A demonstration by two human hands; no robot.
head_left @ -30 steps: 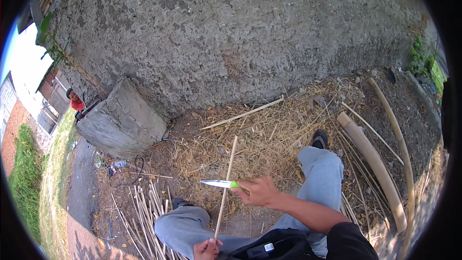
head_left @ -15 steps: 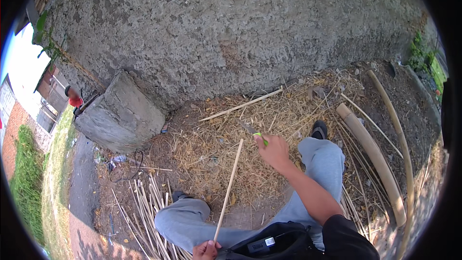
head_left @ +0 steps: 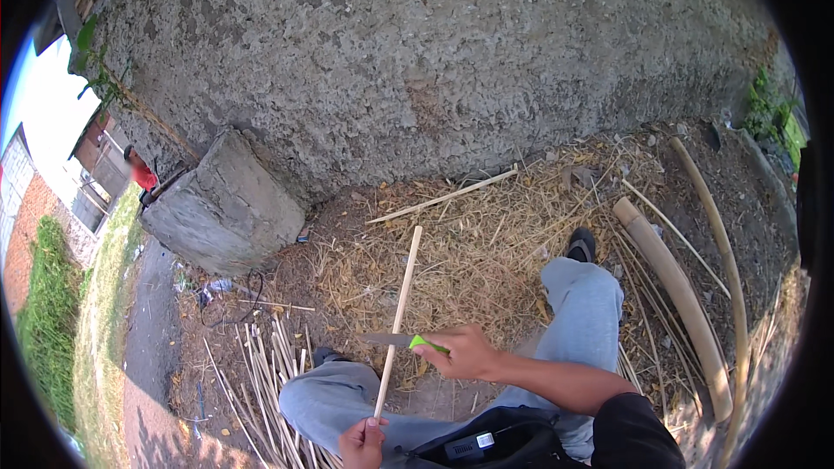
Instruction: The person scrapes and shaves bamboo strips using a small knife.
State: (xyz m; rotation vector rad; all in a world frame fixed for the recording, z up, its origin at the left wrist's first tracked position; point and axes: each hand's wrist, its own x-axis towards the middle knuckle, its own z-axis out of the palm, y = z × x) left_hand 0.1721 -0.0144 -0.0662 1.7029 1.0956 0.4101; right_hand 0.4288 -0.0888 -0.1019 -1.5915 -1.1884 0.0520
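A thin, pale bamboo strip (head_left: 407,287) slants up and away from my lap. Its near end is pinched in my left hand (head_left: 361,445), by my left thigh. My right hand (head_left: 462,353) is closed round the bright green handle of a knife (head_left: 391,340). The grey blade lies across the strip around its middle, pointing left; whether it cuts into the bamboo I cannot tell. Beside my left leg lies a bundle of similar bamboo strips (head_left: 276,382), partly hidden by the leg.
Shavings (head_left: 469,269) cover the ground between my feet. A rough wall (head_left: 417,61) rises ahead, with a concrete block (head_left: 234,208) at left. Thick bamboo pieces (head_left: 673,295) and a long pole (head_left: 717,243) lie right. Far left, a person in red (head_left: 142,174) is beyond the block.
My right hand has come back toward me and left, bringing the knife from beyond the strip's far end onto its middle. The strip's far end has swung left and up a little.
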